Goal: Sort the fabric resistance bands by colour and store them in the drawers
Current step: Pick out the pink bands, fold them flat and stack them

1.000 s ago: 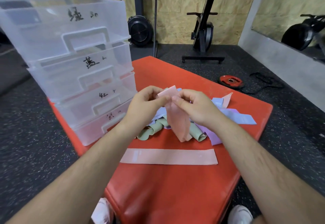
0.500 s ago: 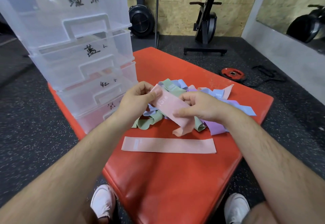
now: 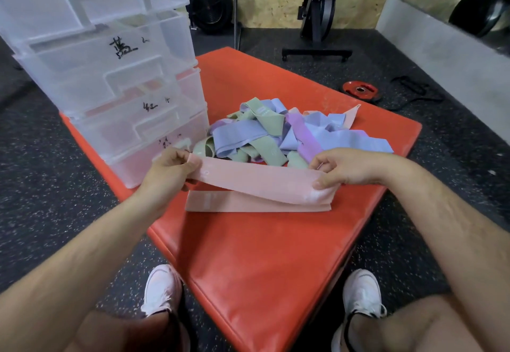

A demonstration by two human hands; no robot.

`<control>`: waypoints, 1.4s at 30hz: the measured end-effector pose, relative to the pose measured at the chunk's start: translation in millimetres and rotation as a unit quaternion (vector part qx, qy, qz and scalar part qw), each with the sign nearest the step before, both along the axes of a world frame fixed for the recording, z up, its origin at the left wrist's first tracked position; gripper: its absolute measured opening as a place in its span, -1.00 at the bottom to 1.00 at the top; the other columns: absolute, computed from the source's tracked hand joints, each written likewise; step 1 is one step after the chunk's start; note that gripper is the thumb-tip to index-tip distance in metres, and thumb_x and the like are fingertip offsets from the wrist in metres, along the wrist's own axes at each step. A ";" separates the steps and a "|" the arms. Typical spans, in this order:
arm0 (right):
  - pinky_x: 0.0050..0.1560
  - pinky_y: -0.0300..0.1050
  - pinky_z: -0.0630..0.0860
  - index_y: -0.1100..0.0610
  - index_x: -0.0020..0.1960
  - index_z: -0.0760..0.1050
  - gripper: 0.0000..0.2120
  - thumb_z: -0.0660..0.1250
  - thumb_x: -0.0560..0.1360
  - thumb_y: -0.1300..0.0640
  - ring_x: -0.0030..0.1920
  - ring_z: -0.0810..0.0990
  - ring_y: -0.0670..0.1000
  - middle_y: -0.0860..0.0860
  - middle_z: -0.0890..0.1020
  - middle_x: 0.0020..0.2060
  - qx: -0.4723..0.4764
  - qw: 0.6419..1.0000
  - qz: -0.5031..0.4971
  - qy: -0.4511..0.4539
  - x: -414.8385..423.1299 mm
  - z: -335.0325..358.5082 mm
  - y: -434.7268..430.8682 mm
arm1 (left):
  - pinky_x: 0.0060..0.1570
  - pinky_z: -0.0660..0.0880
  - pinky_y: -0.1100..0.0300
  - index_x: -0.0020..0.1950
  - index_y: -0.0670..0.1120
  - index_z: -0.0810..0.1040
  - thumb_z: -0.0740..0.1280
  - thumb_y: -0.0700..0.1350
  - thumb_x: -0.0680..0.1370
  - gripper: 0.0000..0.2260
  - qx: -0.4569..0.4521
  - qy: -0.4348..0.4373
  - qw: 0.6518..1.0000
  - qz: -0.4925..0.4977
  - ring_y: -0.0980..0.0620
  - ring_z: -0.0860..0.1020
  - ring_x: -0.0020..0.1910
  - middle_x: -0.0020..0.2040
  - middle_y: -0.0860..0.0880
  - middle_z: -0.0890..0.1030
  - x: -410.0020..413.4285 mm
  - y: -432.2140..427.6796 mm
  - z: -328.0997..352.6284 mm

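The left hand (image 3: pixel 168 175) and right hand (image 3: pixel 348 170) pinch the held band (image 3: pixel 256 183) over the flat band (image 3: pixel 248 206); pile (image 3: pixel 276 133) behind, drawers (image 3: pixel 110 75) beside.

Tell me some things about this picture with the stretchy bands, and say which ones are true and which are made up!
1. The left hand and right hand hold one pink band spread between them. True.
2. A second pink band lies flat on the red mat under it. True.
3. The pile of bands is all green. False: it mixes blue, green, purple and pink.
4. The drawers stand to the right of the pile. False: they stand to its left.
5. A red weight plate lies on the floor. True.
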State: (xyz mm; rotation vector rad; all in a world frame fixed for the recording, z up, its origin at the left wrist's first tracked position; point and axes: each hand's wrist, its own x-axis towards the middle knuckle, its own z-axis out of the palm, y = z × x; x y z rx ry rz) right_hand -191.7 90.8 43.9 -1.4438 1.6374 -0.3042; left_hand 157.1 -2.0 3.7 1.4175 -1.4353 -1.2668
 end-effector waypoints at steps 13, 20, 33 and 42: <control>-0.04 0.04 0.61 0.08 0.05 0.54 -0.90 0.26 0.63 0.10 -0.37 0.65 -0.08 0.02 0.69 -0.33 -0.070 0.988 -0.068 0.118 17.4 -56.5 17.9 | -0.24 0.58 0.06 -0.02 -0.19 0.55 0.39 -0.08 0.56 -0.83 0.046 -0.197 0.979 -0.036 -0.04 0.57 -0.34 -0.14 -0.15 0.64 20.6 10.2 -35.2; -0.07 -0.06 0.56 -0.12 -0.02 0.49 -0.77 0.49 0.43 0.09 -0.25 0.57 -0.10 -0.10 0.61 -0.19 -0.062 0.988 -0.028 0.136 21.5 -53.0 24.2 | -0.19 0.60 0.06 -0.01 -0.14 0.55 0.39 -0.02 0.57 -0.81 0.044 -0.222 0.973 -0.039 -0.04 0.63 -0.33 -0.09 -0.14 0.68 22.8 9.2 -36.7; -0.19 -0.15 0.43 -0.12 -0.07 0.53 -0.86 0.37 0.51 0.14 -0.22 0.53 -0.10 -0.08 0.58 -0.16 -0.140 0.968 -0.064 0.199 13.7 -62.9 25.4 | -0.26 0.58 -0.10 -0.11 0.02 0.49 0.44 0.01 0.49 -0.84 -0.043 -0.304 0.948 -0.081 -0.10 0.62 -0.29 -0.27 -0.03 0.62 23.1 9.2 -46.6; 0.19 -0.08 0.25 -0.24 0.28 0.48 -0.50 0.43 0.39 -0.31 0.25 0.38 -0.01 -0.21 0.47 0.21 -0.169 0.922 0.124 0.325 22.1 -57.1 28.4 | 0.07 0.36 0.08 0.21 0.23 0.51 0.27 0.28 0.49 -0.67 -0.311 -0.379 0.818 -0.300 0.11 0.42 0.24 0.27 0.23 0.46 12.3 21.7 -52.3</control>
